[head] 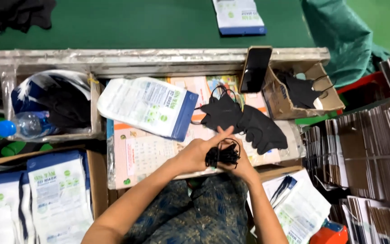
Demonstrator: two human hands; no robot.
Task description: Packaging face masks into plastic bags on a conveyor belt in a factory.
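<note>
— Close above the lap, what does the person have in hand?

— Both hands meet on a small stack of black masks point(222, 155). The left hand point(198, 153) has its grip closed around the stack's near side, thumb raised; the right hand point(241, 163) cups it from beneath, fingers curled shut on it.

— How is squaring them done well?

— Edges stay flush and the ear loops tucked, pressure even from both sides.

— And beyond?

— Two loose black masks point(242, 119) lie on the tabletop point(150, 153), a white-and-blue pouch point(147, 106) beside them, a phone point(255, 68) leaning on a cardboard box point(281, 101) farther back.
</note>
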